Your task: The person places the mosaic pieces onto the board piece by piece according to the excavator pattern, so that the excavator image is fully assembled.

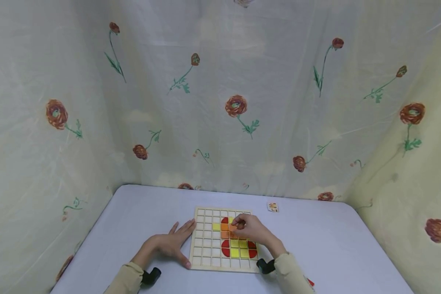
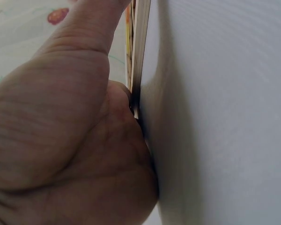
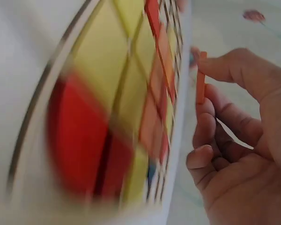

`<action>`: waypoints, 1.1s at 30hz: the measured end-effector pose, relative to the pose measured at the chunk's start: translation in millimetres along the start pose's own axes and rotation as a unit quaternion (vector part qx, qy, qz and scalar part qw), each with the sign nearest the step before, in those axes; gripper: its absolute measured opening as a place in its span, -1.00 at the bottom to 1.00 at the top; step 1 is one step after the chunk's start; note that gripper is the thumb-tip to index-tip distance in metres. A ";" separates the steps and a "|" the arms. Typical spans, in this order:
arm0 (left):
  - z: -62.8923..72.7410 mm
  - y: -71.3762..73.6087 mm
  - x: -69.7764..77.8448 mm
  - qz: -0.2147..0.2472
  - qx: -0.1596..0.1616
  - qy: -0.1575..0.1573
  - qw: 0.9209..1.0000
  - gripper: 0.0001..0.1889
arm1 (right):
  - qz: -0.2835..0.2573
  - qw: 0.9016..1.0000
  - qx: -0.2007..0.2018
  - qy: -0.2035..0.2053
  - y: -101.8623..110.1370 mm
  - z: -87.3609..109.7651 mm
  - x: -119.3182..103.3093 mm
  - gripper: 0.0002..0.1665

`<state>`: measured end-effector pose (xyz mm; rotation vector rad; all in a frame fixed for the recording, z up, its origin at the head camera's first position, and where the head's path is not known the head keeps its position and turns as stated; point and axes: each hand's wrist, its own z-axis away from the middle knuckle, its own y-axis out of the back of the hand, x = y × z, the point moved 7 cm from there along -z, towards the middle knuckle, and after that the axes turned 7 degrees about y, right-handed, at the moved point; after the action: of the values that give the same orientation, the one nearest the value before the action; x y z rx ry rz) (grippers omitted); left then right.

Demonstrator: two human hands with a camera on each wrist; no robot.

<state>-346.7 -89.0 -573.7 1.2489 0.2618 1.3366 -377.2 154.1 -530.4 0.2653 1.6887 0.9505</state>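
Observation:
A wooden grid board point(image 1: 207, 243) lies on the table, with several yellow, orange and red pieces set in its cells. My left hand point(image 1: 172, 243) rests along the board's left edge, fingers and thumb spread against it. Above the board, my right hand point(image 1: 255, 229) pinches an orange tile point(image 3: 201, 79) between thumb and finger. The tile is held on edge, apart from the board in the right wrist view. Orange tiles point(image 1: 225, 230) sit in the grid near that hand, and yellow tiles point(image 1: 239, 248) lie between red rounded pieces point(image 1: 252, 253). The right hand hides part of the grid.
A small patterned card point(image 1: 273, 207) lies beyond the board's right corner. Something red point(image 1: 310, 282) shows partly behind the right sleeve. Black wrist mounts point(image 1: 151, 277) sit on both arms. A flowered curtain point(image 1: 213, 134) surrounds the white table point(image 1: 338, 241).

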 end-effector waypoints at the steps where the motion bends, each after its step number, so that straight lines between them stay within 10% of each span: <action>1: 0.9 0.1 0.6 0.000 0.000 -0.001 1.000 0.38 | 0.002 1.000 -0.004 0.009 -6.1 -5.7 -4.9 -0.77; 12: 1.3 0.8 1.0 -0.008 -0.005 -0.012 1.000 0.35 | 0.024 0.999 -0.034 0.021 -53.7 -46.2 -33.5 -0.81; 33: -0.3 0.7 -1.7 -0.016 0.001 -0.010 1.000 0.36 | 0.048 0.998 -0.031 0.032 -55.6 -55.6 -35.2 -0.75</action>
<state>-347.9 -90.4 -574.1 1.2542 0.2675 1.2951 -398.3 71.3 -541.7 0.2786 1.7142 1.0917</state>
